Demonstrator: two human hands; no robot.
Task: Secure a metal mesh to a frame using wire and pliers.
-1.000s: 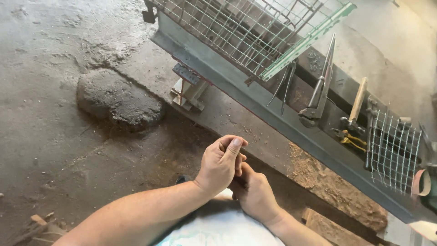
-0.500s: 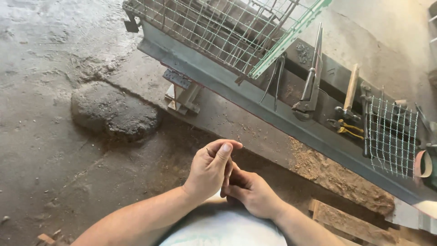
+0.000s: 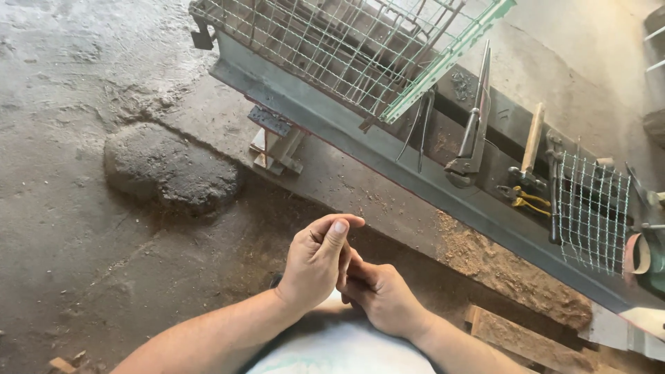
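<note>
My left hand (image 3: pixel 317 262) and my right hand (image 3: pixel 382 296) are pressed together in front of my body, low in the head view. The left hand's fingers curl over the right hand's fingertips, and its thumb points up. No object shows between them. The right fingertips are hidden behind the left hand. Both hands hover above the dirt floor, well short of the long grey steel beam (image 3: pixel 360 142) that runs diagonally across the scene.
A wire mesh cage (image 3: pixel 325 48) with a green-edged panel (image 3: pixel 443 66) lies on the beam. Along the beam lie large shears (image 3: pixel 472 135), a wooden-handled hammer (image 3: pixel 533 138), yellow-handled pliers (image 3: pixel 528 201) and a small mesh piece (image 3: pixel 592 211). A stone lump (image 3: pixel 170 170) sits left.
My hands stay joined and have sunk slightly in the view. The left thumb has straightened upward. The head camera has shifted a little, sliding the beam and stone.
</note>
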